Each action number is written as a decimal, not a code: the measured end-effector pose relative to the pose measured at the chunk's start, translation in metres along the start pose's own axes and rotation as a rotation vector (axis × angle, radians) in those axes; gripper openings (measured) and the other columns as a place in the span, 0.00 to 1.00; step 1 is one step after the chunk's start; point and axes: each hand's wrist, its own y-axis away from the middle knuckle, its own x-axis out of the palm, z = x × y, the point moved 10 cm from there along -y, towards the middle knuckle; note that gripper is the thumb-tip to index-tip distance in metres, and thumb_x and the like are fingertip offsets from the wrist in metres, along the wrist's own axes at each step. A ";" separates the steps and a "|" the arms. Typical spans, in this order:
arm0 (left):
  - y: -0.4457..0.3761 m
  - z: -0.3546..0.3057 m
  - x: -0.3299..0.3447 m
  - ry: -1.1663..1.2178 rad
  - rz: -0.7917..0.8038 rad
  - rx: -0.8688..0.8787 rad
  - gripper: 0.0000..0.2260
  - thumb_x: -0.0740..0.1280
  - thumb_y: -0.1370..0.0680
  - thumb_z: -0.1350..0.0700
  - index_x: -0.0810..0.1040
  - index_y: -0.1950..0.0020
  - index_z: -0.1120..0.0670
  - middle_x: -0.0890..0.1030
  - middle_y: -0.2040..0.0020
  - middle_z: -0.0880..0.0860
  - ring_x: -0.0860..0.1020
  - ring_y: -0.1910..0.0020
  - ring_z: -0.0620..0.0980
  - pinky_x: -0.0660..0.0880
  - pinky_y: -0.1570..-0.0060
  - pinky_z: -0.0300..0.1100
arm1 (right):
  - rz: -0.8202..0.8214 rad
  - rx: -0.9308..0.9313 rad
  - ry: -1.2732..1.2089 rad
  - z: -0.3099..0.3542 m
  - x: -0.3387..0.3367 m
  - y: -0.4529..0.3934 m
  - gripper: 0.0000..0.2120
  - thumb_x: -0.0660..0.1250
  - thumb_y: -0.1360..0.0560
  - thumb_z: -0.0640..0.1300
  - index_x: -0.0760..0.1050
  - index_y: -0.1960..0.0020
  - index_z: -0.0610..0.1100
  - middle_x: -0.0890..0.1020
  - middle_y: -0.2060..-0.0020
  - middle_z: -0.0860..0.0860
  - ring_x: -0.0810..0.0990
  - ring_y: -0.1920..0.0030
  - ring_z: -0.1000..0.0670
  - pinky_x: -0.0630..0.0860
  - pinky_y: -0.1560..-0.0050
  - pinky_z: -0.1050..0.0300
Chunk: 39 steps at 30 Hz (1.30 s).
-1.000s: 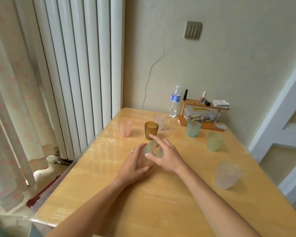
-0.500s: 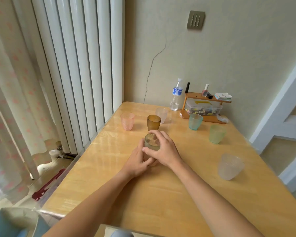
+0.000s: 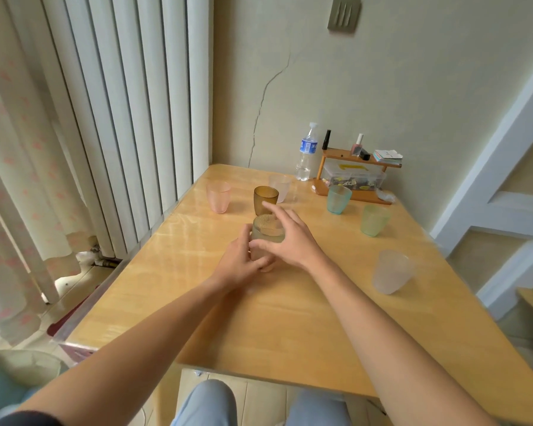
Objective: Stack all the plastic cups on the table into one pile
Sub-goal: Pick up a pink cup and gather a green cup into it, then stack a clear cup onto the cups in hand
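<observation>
My left hand (image 3: 239,262) grips the started cup pile (image 3: 266,238) mid-table to steady it, my right hand (image 3: 285,238) opens above its rim, fingers spread, holding nothing, while 6 loose cups, the amber cup (image 3: 265,199) nearest, wait beyond.

On the table (image 3: 290,318), one cup (image 3: 266,233) sits mid-frame between both hands. Four cups (image 3: 266,199) line up behind it; another cup (image 3: 391,272) stands lower right; bottle (image 3: 306,153) and shelf (image 3: 356,172) upper right.

Brown cup (image 3: 265,199), pink cup (image 3: 218,196), green cup (image 3: 374,220).
</observation>
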 end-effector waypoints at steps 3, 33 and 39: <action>0.002 -0.002 0.008 -0.009 -0.020 -0.023 0.27 0.78 0.23 0.46 0.69 0.32 0.55 0.84 0.51 0.44 0.80 0.60 0.29 0.71 0.58 0.28 | -0.068 -0.006 0.020 -0.004 -0.024 0.009 0.39 0.78 0.31 0.61 0.68 0.24 0.58 0.74 0.34 0.54 0.74 0.36 0.56 0.69 0.37 0.63; 0.007 -0.022 0.007 0.045 -0.067 -0.132 0.40 0.77 0.29 0.38 0.66 0.22 0.49 0.80 0.32 0.51 0.78 0.32 0.54 0.77 0.33 0.55 | -0.368 0.583 0.414 -0.127 -0.136 0.106 0.31 0.77 0.28 0.54 0.73 0.30 0.47 0.74 0.38 0.42 0.73 0.36 0.37 0.73 0.40 0.49; 0.003 -0.017 0.005 0.044 -0.044 -0.080 0.39 0.77 0.32 0.33 0.70 0.27 0.49 0.81 0.34 0.49 0.81 0.35 0.53 0.79 0.36 0.57 | -0.459 0.183 0.270 -0.016 -0.113 0.046 0.30 0.77 0.30 0.55 0.75 0.31 0.48 0.76 0.40 0.46 0.75 0.37 0.41 0.74 0.39 0.49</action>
